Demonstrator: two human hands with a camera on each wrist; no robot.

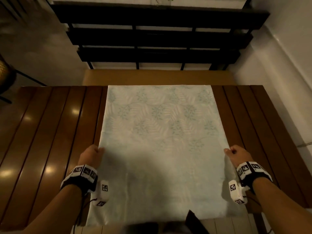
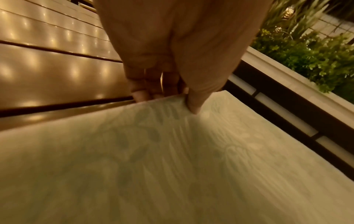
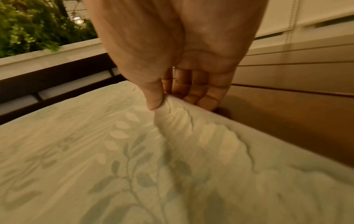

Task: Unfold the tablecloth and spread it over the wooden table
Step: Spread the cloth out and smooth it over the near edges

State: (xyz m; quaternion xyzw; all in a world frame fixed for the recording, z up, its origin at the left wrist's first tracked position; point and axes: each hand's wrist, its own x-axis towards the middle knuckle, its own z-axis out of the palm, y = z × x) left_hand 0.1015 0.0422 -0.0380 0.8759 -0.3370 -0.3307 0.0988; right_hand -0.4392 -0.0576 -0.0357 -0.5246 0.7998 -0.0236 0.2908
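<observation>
A pale tablecloth [image 1: 160, 141] with a faint green leaf print lies as a long folded strip down the middle of the dark slatted wooden table [image 1: 50, 132]. It reaches from the far edge to over the near edge. My left hand [image 1: 92, 155] pinches its left edge, thumb on top and fingers beneath, as the left wrist view shows on the tablecloth [image 2: 172, 159] under my left hand [image 2: 172, 97]. My right hand [image 1: 236, 156] pinches the right edge the same way; in the right wrist view the cloth [image 3: 134, 166] puckers under the thumb of my right hand [image 3: 164, 98].
Bare table slats [image 1: 253, 124] lie on both sides of the cloth. Beyond the far edge stand a tan bench [image 1: 158, 77] and a black slatted railing [image 1: 152, 39]. A white wall [image 1: 287, 65] runs along the right. Green plants [image 2: 316, 50] grow behind the railing.
</observation>
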